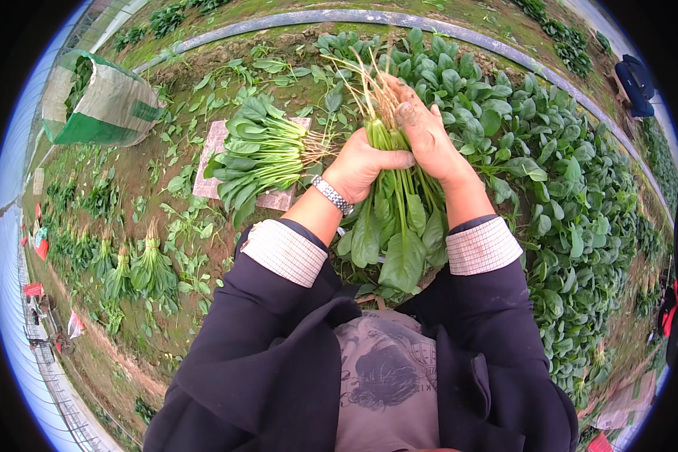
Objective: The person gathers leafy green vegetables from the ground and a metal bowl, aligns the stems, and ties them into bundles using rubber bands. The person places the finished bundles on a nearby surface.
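Observation:
My left hand [364, 164], with a metal watch at the wrist, is closed around the stems of a bunch of spinach [401, 226]. The leaves hang down towards me and the pale roots point away. My right hand [421, 124] lies against the right side of the same bunch, its fingers around the roots and upper stems. To the left, a pile of loose spinach [265, 152] lies on a flat pinkish board [203, 164], roots towards my left wrist.
Growing spinach [565, 169] fills the bed at right. A white and green woven sack [113, 101] holding greens stands at upper left. Tied spinach bunches [152, 265] stand at lower left. A grey hose [316, 17] curves across the far side. Part of a person [633, 85] shows at upper right.

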The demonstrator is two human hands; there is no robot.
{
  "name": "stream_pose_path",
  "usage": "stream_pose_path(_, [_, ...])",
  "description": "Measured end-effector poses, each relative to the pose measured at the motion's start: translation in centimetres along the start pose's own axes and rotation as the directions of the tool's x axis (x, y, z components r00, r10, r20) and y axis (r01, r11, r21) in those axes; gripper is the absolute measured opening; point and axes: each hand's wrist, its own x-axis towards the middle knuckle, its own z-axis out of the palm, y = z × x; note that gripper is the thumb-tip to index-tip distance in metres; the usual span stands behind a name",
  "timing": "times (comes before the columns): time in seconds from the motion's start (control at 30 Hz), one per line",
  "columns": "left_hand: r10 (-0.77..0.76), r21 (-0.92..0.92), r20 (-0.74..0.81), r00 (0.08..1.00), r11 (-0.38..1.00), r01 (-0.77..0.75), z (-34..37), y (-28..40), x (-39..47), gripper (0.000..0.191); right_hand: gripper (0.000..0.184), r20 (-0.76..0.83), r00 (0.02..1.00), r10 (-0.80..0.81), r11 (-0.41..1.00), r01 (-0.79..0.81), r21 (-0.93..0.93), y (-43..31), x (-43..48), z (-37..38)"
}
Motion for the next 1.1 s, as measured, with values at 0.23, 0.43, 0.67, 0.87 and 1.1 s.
stream_pose_path(0.23, [-0.076,-0.312,-0.117,0.99,0.949,0.036,0.1,0.0,0.4,0.035,0.032,-0.456,0.89,-0.029,0.898,0.224,0.38,0.4,0.2,-0.5])
stream_pose_path(0.43, [-0.09,-0.466,-0.103,0.991,0.884,0.031,-1.8,0.6,0.8,0.029,0.023,-0.023,0.977,-0.21,0.894,0.182,-0.41,-3.1,-2.8,-1.5])
stream_pose_path(0.67, [-0.17,-0.406,-0.134,0.976,0.908,0.103,-0.8,0.4,0.5,0.045,0.02,-0.571,0.819,0.058,0.996,-0.008,0.089,-0.1,-1.0,-1.7])
stream_pose_path(0.87, [-0.102,-0.287,-0.204,0.974,0.957,0.04,0.1,1.4,-0.4,0.058,0.034,-0.243,0.936,-0.254,0.9,0.137,-0.413,-3.3,-1.4,0.0])
stream_pose_path(1.1, [-0.171,-0.229,-0.188,0.967,0.965,0.126,-0.2,0.8,-0.6,0.063,0.01,-0.304,0.941,-0.145,0.977,0.089,-0.193,-1.5,-0.8,2.2])
